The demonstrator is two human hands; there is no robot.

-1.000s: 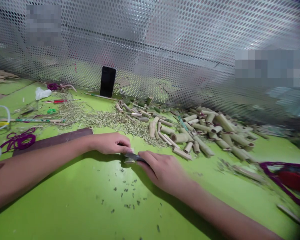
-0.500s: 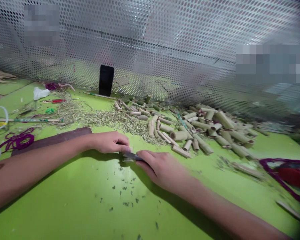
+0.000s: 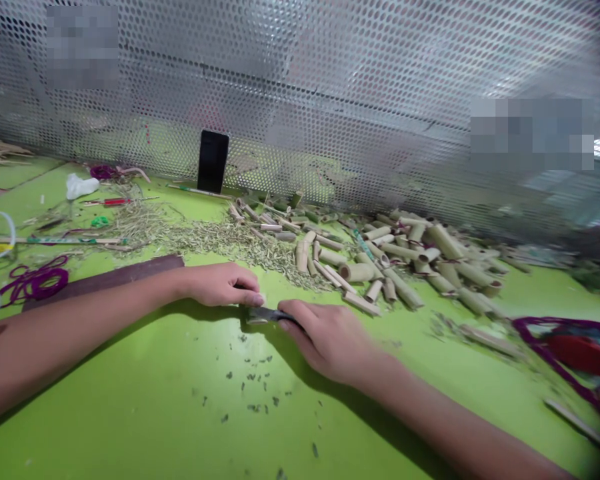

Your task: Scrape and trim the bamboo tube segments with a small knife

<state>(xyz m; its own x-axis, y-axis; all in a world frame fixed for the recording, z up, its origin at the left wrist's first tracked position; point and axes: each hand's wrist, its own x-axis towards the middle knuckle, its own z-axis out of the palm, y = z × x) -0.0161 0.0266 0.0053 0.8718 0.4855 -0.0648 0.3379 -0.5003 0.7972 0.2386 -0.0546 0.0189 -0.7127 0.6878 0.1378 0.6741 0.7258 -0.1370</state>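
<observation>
Head view: my left fingers (image 3: 251,297) pinch a small piece (image 3: 256,321) while my right fingers (image 3: 296,313) close round a blade (image 3: 267,314), apparently trimming, which next calls for steady pressure.

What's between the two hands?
In the head view, a grey blade, held in the right hand, with a small pale piece beside it.

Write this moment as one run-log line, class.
left hand: by small pale piece, grip unclear | right hand: gripping knife at piece | nearby: bamboo tubes, shavings, phone
</observation>
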